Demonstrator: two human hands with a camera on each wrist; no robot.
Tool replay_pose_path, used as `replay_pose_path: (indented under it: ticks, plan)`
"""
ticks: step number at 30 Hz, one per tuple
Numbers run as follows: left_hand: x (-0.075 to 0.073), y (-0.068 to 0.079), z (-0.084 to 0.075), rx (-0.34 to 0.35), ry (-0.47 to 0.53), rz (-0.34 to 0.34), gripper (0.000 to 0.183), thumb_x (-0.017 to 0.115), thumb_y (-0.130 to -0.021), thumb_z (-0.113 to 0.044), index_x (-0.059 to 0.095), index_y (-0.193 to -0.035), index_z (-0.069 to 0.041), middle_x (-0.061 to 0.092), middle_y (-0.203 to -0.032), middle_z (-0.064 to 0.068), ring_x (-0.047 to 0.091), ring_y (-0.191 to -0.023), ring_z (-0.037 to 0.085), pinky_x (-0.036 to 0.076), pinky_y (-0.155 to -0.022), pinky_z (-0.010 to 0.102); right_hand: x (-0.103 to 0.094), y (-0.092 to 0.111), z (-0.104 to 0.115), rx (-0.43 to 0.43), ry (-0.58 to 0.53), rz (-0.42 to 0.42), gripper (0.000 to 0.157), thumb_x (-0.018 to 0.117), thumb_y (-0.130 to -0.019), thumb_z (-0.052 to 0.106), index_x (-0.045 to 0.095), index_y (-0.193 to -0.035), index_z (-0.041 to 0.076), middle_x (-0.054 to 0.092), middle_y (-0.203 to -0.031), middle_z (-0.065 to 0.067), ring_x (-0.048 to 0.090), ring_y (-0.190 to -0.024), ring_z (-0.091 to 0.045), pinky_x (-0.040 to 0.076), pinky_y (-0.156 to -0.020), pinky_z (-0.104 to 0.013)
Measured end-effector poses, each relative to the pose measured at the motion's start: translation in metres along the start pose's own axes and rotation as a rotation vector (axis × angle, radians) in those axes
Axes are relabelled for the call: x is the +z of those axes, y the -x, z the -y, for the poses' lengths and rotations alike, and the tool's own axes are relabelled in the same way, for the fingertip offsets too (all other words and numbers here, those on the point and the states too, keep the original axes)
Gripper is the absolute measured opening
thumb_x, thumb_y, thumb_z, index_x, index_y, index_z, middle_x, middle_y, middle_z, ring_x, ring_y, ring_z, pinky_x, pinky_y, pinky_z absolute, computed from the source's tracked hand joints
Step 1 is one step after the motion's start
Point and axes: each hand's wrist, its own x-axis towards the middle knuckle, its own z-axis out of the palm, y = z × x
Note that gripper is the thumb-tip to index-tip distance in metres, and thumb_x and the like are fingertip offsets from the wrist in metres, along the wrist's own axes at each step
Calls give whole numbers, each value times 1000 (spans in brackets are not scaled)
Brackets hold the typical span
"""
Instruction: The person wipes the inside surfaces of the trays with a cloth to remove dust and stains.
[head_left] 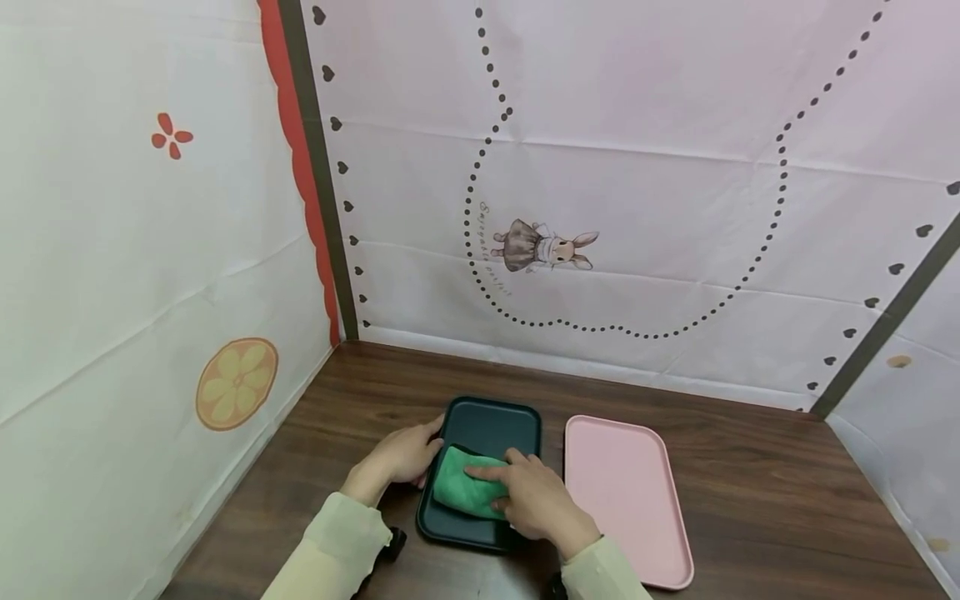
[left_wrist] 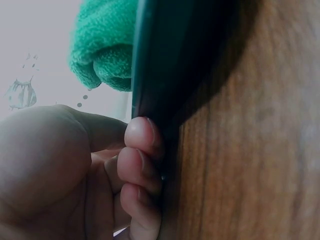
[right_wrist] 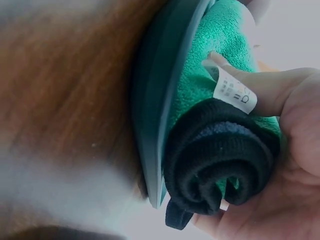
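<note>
"Where is the green towel point(head_left: 459, 492) lying?"

"It is lying rolled up on the dark tray point(head_left: 491, 423), across the half nearer the person; one end of the roll is facing the right wrist camera, showing a coil of black trim point(right_wrist: 217, 160), and a white tag point(right_wrist: 232, 92) is sticking out close to it."

"And the right hand point(head_left: 536, 498)?"

"It is gripping the roll; in the right wrist view the thumb is pressing on the cloth by the tag, and the palm is curving round the far side; from the head view one finger is stretching over the top, apart from its neighbour (the towel is hiding some fingertips, so I cannot tell how those are lying)."

"What is the left hand point(head_left: 401, 457) doing meanwhile?"

"It is holding the left edge of the dark tray; the thumb is reaching to the rim, and three fingertips are showing close together, curling against the tray's outer side just by the table point(head_left: 772, 500)."

"Is anything else lying about?"

"A pink tray point(head_left: 618, 475) is lying just to the right of the dark one, with a narrow strip of brown wood separating them; behind, a pale cloth point(head_left: 637, 208) is hanging, bearing a sideways rabbit point(head_left: 543, 247) inside a dotted line; on the left wall an orange slice point(head_left: 237, 383) is showing."
</note>
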Motion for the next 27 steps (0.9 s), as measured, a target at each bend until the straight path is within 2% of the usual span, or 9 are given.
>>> replay_pose_path:
  ticks: [12,20,27]
  plan:
    - [2,-4,4,17,-1,-3,54,46,-111,-26,34,-163,-16,63,-55,4,59,-47,20,48,-50,34,-5,-8,0,44,34,-19,63,78,-92,24,56,-140,57,55,-104,3,44,-77,-14,44,-65,-30]
    - [5,-5,6,24,28,-6,54,46,-111,-25,34,-163,-16,63,-55,5,59,-47,21,47,-48,35,-8,-12,-1,70,73,-1,63,80,-91,26,56,-139,59,57,-104,3,46,-79,-14,46,-68,-32]
    - [5,-6,6,33,28,-12,53,46,-111,-24,36,-162,-15,62,-55,4,58,-46,20,47,-47,35,-9,-18,-3,87,107,-22,62,80,-90,28,57,-138,58,59,-109,2,50,-83,-15,51,-75,-36]
